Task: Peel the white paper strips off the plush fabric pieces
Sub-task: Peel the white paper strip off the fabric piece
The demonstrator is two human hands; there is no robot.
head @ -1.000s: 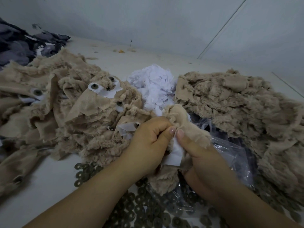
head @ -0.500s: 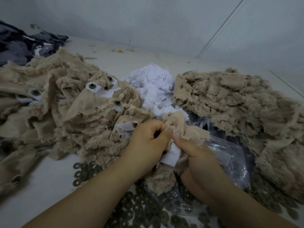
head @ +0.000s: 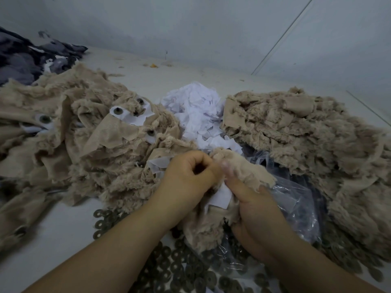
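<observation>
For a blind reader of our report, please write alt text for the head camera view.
Two hands, left hand and right hand, hold a beige plush piece with a white paper strip on it. Behind lie a white paper heap and two plush piles.

Dark metal washers [head: 182, 269] lie scattered near the front of the white table [head: 53, 233]. A clear plastic bag [head: 296, 208] sits to their right. Dark grey cloth [head: 27, 58] is bunched far left.
</observation>
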